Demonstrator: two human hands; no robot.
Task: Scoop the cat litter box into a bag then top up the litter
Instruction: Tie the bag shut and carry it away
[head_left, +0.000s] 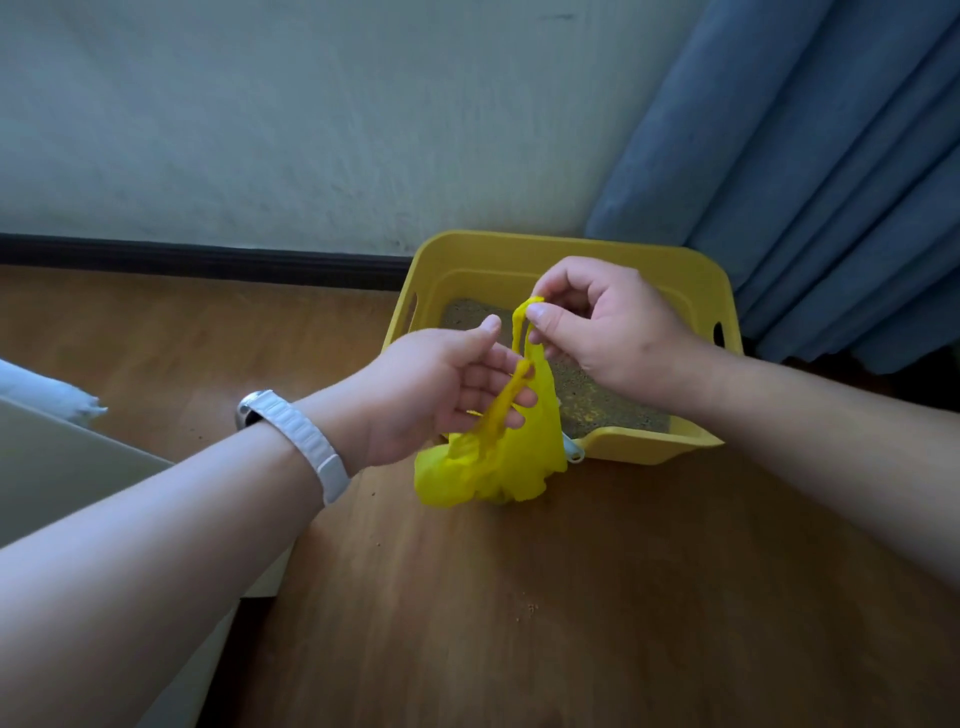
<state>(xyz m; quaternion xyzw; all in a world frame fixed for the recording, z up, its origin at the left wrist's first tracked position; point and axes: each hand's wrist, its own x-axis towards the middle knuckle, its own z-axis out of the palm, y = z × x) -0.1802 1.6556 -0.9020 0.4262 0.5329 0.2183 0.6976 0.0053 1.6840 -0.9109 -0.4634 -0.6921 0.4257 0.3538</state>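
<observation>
A yellow litter box (649, 270) with brown litter (587, 395) stands on the wooden floor against the wall. A small yellow plastic bag (498, 462) hangs in front of its near edge. My left hand (436, 389) has its fingers hooked through one bag handle. My right hand (608, 327) pinches the other handle between thumb and forefinger, above the box. A white scoop handle (574, 452) peeks out behind the bag at the box's rim; the rest of it is hidden.
A blue curtain (831, 182) hangs at the right beside the box. A white object (57, 457) and a white bundle (47, 389) lie at the left. A few litter grains (530, 608) dot the wooden floor. A dark skirting board (197, 254) runs along the wall.
</observation>
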